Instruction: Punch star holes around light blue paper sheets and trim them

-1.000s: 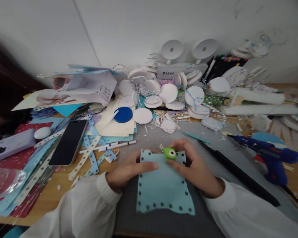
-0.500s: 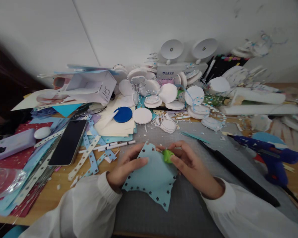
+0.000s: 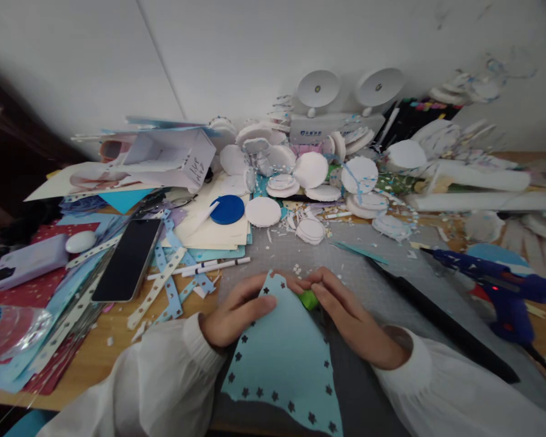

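Blue sheet (image 3: 282, 346) has swung round — left hand (image 3: 239, 312) clamped at its eleven, right hand (image 3: 352, 318) on the green punch (image 3: 308, 298), by its one-o'clock edge.

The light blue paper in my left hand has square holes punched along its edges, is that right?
Not quite: the holes are flower-shaped, not square, as the head view shows. The light blue paper in your left hand does have them along its edges.

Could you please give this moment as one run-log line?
left hand: holds light-blue sheet | right hand: holds green punch | sheet: small cut-outs along edges | far right: blue glue gun
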Available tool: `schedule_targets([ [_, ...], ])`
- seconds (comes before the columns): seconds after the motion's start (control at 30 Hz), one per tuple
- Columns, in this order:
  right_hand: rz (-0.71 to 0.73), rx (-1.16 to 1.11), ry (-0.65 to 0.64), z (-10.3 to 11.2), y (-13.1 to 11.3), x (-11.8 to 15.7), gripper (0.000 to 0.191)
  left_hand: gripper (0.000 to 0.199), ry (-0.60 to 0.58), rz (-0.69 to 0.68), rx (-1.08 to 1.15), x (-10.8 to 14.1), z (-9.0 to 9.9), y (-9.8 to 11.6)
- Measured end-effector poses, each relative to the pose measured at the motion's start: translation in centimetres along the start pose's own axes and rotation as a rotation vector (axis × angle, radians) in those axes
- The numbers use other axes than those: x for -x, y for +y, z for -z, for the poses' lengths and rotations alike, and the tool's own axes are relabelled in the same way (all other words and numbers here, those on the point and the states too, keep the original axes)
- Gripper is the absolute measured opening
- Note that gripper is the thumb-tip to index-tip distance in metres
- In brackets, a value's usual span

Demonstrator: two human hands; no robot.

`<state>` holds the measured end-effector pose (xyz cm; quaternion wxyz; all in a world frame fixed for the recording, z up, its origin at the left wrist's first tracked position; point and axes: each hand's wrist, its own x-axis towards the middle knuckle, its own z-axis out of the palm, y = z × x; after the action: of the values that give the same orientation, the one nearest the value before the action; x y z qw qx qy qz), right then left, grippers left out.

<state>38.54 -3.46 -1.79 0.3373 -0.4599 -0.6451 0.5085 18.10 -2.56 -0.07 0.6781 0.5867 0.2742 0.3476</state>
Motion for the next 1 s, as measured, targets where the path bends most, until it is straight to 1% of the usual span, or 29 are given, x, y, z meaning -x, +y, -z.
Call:
schedule_targets([
  [0.07, -0.046, -0.054, -0.041, 0.3, -0.1, -0.2, 0.028, 0.031, 0.039, 0.021, -0.003, 0.0, -0.1, -0.1],
  [0.2, -0.102, -0.218, -0.097, 1.0, 0.0, -0.5, 0.035, 0.027, 0.178, 0.088, -0.098, -0.2, -0.1, -0.1],
  [0.27, -0.111, -0.279, -0.106, 1.2, 0.2, -0.7, 0.035, 0.027, 0.195, 0.075, -0.172, -0.3, 0.0, 0.1],
  [0.37, -0.119, -0.309, -0.095, 1.3, 0.6, -0.9, 0.035, 0.025, 0.180, 0.039, -0.262, -0.5, 0.4, 0.2],
  [0.43, -0.129, -0.298, -0.059, 1.3, 0.7, -0.9, 0.036, 0.024, 0.188, 0.062, -0.312, -0.5, 0.7, 0.0],
  [0.5, -0.152, -0.293, -0.036, 1.5, 0.7, -0.9, 0.036, 0.027, 0.175, 0.154, -0.309, -0.4, 1.0, -0.4],
  [0.6, -0.175, -0.344, -0.027, 1.8, 0.6, -0.9, 0.037, 0.034, 0.094, 0.335, -0.192, -0.3, 1.1, -0.9],
  [0.67, -0.165, -0.394, 0.005, 1.8, 0.6, -0.9, 0.039, 0.037, 0.048, 0.397, -0.123, -0.2, 0.9, -0.9],
  [0.73, -0.142, -0.421, 0.019, 1.8, 0.6, -0.9, 0.042, 0.038, 0.026, 0.424, -0.088, -0.3, 0.7, -0.8],
  [0.8, -0.128, -0.410, -0.017, 1.7, 0.5, -0.9, 0.044, 0.038, 0.020, 0.430, -0.086, -0.4, 0.5, -0.7],
  [0.9, -0.123, -0.368, -0.106, 1.5, 0.5, -0.8, 0.042, 0.038, 0.055, 0.401, -0.129, -0.5, 0.4, -0.7],
  [1.0, -0.129, -0.363, -0.146, 1.3, 0.5, -0.5, 0.040, 0.037, 0.071, 0.395, -0.162, -0.5, 0.3, -0.8],
])
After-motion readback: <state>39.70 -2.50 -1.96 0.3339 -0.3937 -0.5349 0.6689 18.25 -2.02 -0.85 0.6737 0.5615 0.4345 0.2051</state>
